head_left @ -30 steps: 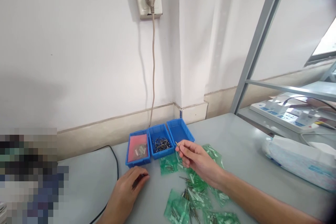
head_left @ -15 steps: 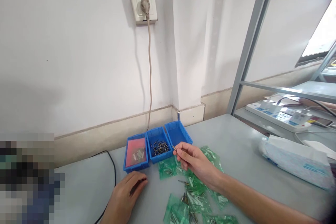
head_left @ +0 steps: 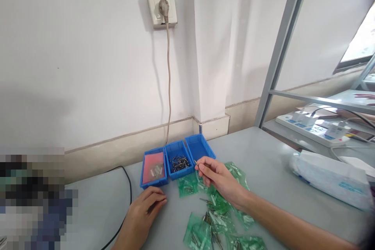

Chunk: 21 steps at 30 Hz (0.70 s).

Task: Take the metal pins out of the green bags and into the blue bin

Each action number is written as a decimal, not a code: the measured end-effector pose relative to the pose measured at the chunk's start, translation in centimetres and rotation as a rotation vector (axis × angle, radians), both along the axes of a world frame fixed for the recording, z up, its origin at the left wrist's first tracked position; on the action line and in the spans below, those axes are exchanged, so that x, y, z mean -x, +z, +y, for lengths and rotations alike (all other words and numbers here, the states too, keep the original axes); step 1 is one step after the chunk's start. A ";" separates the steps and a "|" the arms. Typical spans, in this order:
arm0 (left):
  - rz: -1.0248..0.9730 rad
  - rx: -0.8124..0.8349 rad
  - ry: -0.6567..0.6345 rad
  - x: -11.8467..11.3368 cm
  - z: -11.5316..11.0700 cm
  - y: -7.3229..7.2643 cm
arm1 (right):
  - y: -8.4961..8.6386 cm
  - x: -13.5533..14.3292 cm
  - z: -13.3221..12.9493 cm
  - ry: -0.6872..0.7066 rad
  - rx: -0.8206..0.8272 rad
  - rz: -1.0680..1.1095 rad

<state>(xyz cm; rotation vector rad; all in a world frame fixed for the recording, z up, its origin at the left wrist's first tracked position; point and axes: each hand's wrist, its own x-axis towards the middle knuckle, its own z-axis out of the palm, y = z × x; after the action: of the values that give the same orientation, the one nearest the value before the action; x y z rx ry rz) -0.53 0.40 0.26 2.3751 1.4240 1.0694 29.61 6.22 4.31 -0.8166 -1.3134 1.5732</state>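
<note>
A black cable (head_left: 131,191) curves over the gray surface (head_left: 93,203) and passes behind the left hand (head_left: 142,215), which rests there, curled narrow with thumb and fingertips meeting; whether they pinch anything, I cannot tell. Just beyond it stands the left blue bin (head_left: 154,183), holding a pink sheet (head_left: 149,162) and small pale pieces (head_left: 156,170). Beside it, the middle blue bin (head_left: 179,175) holds a heap of dark metal pins (head_left: 180,163). The right hand (head_left: 218,175) pinches a small metal pin (head_left: 196,163) between thumb and forefinger, near the front of the right blue bin (head_left: 199,146). Green bags (head_left: 197,232) lie spread below and around this hand, with some loose pins (head_left: 207,217) among them. Farther right are a white and pale-blue packet (head_left: 331,181) on the surface and, past the metal frame (head_left: 271,74), a white power strip (head_left: 310,129).
</note>
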 end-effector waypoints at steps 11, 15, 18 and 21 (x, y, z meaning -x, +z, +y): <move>-0.002 0.049 0.008 0.2 -0.3 -0.4 | 0.3 0.1 -0.4 0.007 -0.096 -0.104; 0.008 0.038 0.007 0.2 -0.3 -0.2 | 0.1 0.0 -0.6 -0.058 -0.257 -0.225; 0.024 0.031 0.020 0.2 -0.4 -0.3 | 0.2 -0.1 -0.9 -0.143 -0.425 -0.342; 0.060 0.033 0.038 0.2 -0.4 -0.2 | 0.2 -0.1 -1.2 -0.167 -0.539 -0.420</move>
<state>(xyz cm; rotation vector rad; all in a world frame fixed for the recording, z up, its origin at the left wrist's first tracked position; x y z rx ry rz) -0.76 -0.04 0.02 2.3853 1.5001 0.9832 29.70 5.05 4.51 -0.9026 -1.8084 0.8703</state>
